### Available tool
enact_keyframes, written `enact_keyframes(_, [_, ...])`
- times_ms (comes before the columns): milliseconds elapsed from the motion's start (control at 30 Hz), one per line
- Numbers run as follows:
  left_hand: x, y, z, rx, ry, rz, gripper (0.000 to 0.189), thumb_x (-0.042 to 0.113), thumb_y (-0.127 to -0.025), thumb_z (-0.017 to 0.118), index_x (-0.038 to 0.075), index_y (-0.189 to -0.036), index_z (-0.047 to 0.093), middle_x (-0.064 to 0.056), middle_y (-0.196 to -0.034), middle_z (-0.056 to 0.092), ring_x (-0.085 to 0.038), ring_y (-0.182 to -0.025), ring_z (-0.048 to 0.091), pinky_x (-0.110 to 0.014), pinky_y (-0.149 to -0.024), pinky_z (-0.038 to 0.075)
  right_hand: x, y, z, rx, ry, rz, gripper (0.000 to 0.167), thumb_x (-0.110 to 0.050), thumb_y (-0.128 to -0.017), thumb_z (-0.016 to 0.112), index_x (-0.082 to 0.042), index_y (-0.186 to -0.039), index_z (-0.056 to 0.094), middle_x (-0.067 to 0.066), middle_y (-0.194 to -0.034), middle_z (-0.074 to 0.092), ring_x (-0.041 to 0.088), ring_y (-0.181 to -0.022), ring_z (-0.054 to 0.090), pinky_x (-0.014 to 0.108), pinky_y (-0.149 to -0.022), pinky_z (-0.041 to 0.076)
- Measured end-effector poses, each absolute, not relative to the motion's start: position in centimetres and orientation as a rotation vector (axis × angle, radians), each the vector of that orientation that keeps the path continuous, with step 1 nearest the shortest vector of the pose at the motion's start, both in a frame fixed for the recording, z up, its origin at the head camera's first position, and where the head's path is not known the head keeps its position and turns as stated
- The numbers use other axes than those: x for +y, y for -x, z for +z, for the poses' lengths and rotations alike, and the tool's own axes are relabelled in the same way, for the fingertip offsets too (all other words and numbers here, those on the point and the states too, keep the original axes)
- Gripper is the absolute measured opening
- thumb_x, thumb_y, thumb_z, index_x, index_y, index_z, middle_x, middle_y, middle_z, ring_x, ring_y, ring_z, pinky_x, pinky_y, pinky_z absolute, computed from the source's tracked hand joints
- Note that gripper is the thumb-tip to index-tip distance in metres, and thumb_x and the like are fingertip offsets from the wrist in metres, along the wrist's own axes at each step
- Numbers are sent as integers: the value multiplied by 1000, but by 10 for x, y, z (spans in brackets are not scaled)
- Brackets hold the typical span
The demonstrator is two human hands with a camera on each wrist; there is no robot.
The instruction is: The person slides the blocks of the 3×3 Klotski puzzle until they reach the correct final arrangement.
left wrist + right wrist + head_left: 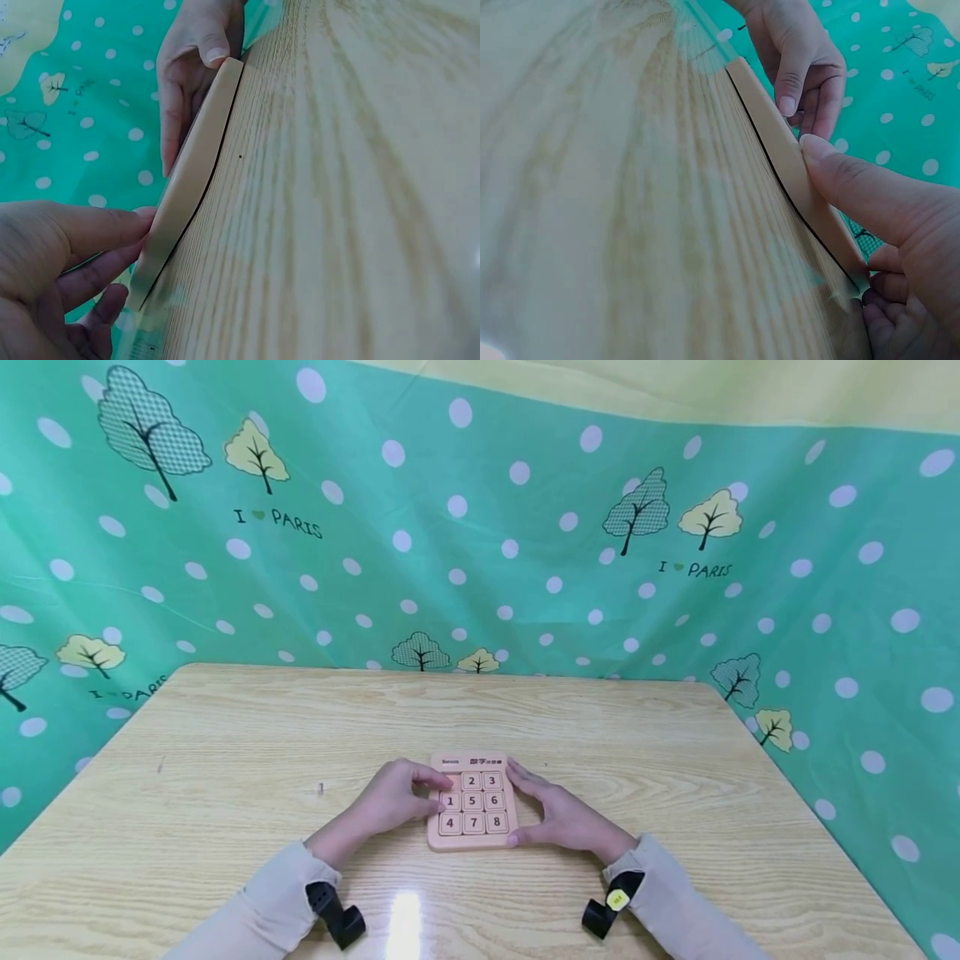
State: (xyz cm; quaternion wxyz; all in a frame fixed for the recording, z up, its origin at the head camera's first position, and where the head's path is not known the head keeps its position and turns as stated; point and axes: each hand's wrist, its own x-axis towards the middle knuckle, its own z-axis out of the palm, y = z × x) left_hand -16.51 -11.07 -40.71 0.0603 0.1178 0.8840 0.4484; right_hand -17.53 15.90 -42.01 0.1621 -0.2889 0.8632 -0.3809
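A light wooden number sliding puzzle [468,842] lies flat on the table, its tiles numbered 1 to 8 in three rows, with the gap at the top left. My left hand [395,795] reaches over the puzzle's left edge. Its index fingertip is at the gap and its thumb tip is beside the 1 tile [450,802]. Along the right edge, my right hand [564,816] holds the frame, thumb at the near corner and fingers at the far corner. The wrist views show the puzzle's side edge [196,161], with the tile faces hidden.
The pale wood-grain table [262,735] extends around the puzzle on all sides. Behind it hangs a green dotted cloth [510,585] printed with trees. Dark wrist cameras [336,914] are strapped over both grey sleeves. A bright reflection shows near the table's front.
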Motion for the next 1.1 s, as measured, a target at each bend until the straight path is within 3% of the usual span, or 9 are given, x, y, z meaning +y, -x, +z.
enact_keyframes(733, [-109, 175, -413, 2809, -237, 1367, 25, 9, -70, 80, 19, -93, 74, 2, -101, 70, -13, -87, 57, -35, -82, 46, 160, 176, -421, 2479, 832, -1068, 98, -42, -73, 77, -6, -148, 25, 4, -157, 10, 28, -143, 11, 47, -113, 15])
enact_keyframes(967, [-106, 176, -414, 2822, -253, 1395, 27, 8, -71, 79, 17, -96, 74, 4, -94, 69, -13, -77, 52, -30, -70, 42, 160, 175, -422, 2484, 808, -1067, 98, -43, -73, 77, -6, -148, 24, 4, -157, 10, 27, -143, 11, 47, -113, 15])
enact_keyframes(1100, [-105, 177, -415, 2855, -269, 1396, 26, 7, -71, 79, 16, -96, 74, 3, -94, 69, -13, -80, 53, -31, -74, 43, 159, 175, -421, 2474, 800, -1079, 98, -42, -73, 78, -6, -148, 24, 5, -157, 9, 27, -143, 10, 46, -113, 15])
